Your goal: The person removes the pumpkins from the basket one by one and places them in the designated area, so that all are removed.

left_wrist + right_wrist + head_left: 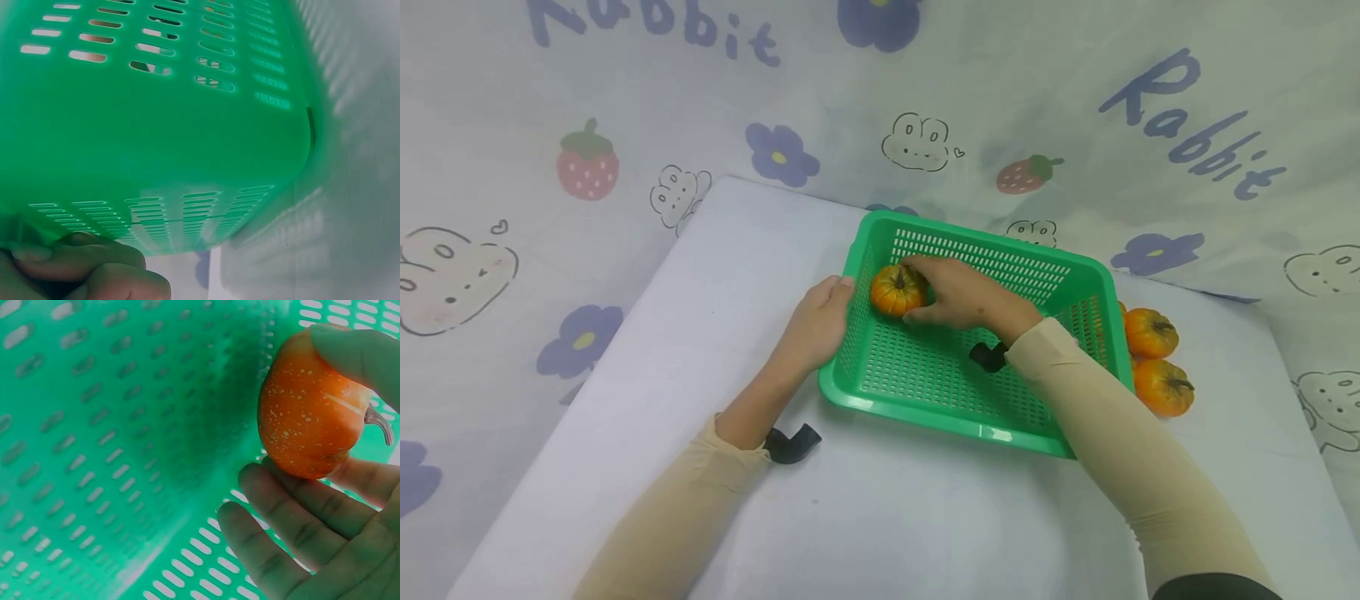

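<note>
A green plastic basket (917, 400) with slotted walls stands on the white table. My left hand (822, 321) grips its left rim; in the left wrist view curled fingers (94, 265) show at the basket's outer wall (156, 131). Inside, near the left back corner, my right hand (958, 293) holds a small orange pumpkin (897, 292) between thumb and fingers. The right wrist view shows this pumpkin (312, 409) with pale specks and a short curved stem. There the thumb lies on one side of it and fingers (300, 519) spread along the other.
Several more small pumpkins (1163, 387) sit on the table against the basket's right side. A black curved piece (793, 444) shows by the left cuff, another (988, 357) by the right cuff. A printed cloth (850, 92) hangs behind the table (910, 533).
</note>
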The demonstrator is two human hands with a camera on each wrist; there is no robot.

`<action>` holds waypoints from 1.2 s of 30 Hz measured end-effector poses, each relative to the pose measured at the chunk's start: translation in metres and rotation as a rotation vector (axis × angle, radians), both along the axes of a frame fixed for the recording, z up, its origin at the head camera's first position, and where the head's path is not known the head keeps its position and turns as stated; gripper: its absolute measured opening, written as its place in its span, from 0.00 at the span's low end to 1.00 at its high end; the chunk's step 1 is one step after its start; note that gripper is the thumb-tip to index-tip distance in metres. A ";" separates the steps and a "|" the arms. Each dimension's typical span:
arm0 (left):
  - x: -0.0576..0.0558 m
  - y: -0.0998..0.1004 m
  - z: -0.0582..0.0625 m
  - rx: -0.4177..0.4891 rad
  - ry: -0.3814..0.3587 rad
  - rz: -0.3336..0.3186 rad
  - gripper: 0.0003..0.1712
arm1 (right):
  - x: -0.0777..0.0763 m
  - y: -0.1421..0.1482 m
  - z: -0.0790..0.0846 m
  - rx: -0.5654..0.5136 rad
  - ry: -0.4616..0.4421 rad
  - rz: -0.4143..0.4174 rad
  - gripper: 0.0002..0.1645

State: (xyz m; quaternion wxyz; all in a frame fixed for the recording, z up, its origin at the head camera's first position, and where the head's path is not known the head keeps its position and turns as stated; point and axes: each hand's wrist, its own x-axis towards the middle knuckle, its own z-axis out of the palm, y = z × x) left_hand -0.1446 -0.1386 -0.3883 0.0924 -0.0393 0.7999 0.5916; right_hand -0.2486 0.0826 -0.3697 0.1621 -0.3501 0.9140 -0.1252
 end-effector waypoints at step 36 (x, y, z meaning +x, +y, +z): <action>-0.001 0.000 0.004 -0.049 -0.015 0.013 0.28 | 0.086 0.096 0.108 -0.037 0.183 -0.090 0.51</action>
